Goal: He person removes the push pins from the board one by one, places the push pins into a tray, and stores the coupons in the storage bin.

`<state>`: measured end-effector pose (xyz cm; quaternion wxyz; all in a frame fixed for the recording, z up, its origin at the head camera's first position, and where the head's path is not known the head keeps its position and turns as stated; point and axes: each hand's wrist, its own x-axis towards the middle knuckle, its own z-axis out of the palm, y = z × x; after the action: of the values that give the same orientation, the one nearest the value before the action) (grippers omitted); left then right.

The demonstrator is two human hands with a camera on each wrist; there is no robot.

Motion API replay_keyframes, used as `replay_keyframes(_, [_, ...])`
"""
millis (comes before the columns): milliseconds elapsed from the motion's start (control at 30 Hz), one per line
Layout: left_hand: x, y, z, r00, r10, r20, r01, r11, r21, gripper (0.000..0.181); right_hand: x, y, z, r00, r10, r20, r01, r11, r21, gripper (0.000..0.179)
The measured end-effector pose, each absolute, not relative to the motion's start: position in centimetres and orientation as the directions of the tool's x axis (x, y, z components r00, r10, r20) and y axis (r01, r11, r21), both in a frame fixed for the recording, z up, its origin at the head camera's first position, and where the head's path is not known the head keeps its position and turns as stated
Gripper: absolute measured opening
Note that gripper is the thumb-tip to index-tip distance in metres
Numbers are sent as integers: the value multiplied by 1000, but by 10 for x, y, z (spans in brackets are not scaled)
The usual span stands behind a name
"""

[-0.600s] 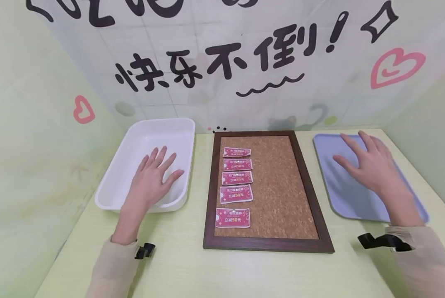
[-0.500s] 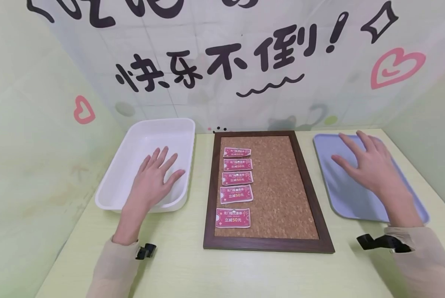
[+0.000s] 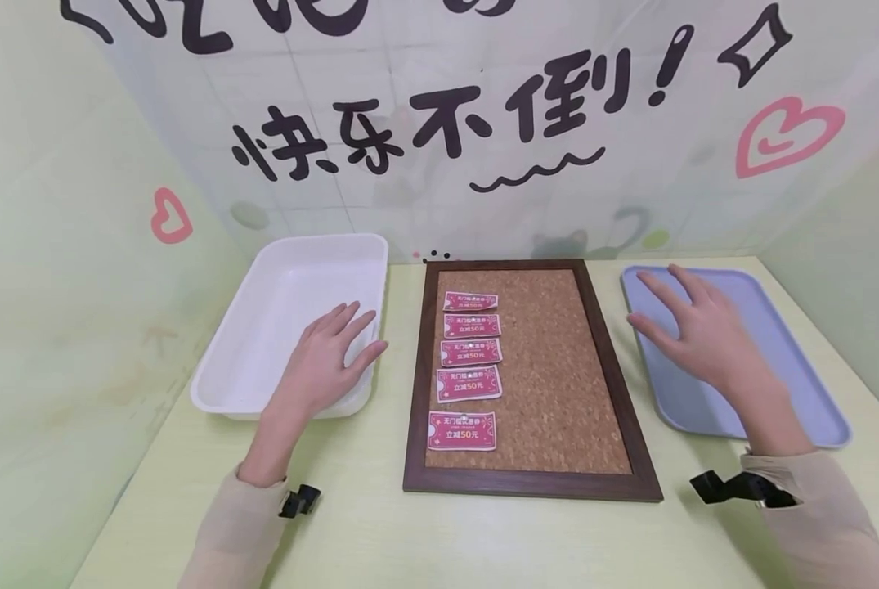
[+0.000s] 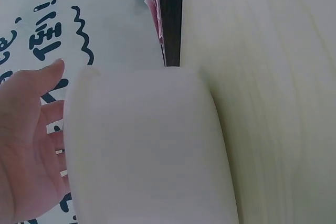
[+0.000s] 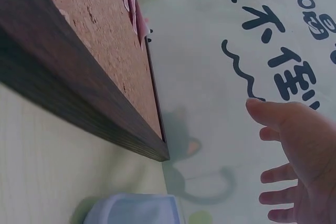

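Observation:
My left hand [image 3: 325, 360] hovers over the right side of a white plastic basin [image 3: 251, 327], fingers extended and holding nothing. In the left wrist view, that hand [image 4: 31, 140] lies beside the basin's pale outer wall [image 4: 147, 140]. Over the left part of a blue tray [image 3: 755, 360] my right hand [image 3: 711, 335] is spread, also with nothing in it. Between the hands lies a cork board [image 3: 557, 368] in a dark wooden frame. Several pink coupons [image 3: 463, 431] are pinned in a column down its left side, each with a small pale pushpin.
The pale wooden table [image 3: 380, 532] carries the basin at left, the board in the middle and the tray at right. A printed backdrop [image 3: 410, 204] rises behind them. Black wrist mounts [image 3: 299, 501] jut from both sleeves.
My left hand has shifted right and slightly nearer, toward the basin's right rim. The right hand has moved left toward the tray's left edge. Board and coupons stay as they were.

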<state>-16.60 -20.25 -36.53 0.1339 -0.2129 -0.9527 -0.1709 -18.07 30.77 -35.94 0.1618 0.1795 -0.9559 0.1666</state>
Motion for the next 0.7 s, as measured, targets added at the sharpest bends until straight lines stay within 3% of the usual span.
replay_keyframes(300, [-161, -187, -365, -852, 402, 336, 510, 784, 355, 53, -179, 288, -360, -840, -331, 429, -464, 848, -255, 63])
replay_keyframes(700, [-155, -170, -364, -832, 447, 327, 553, 712, 433, 50, -174, 262, -354, -837, -370, 403, -496, 823, -275, 64])
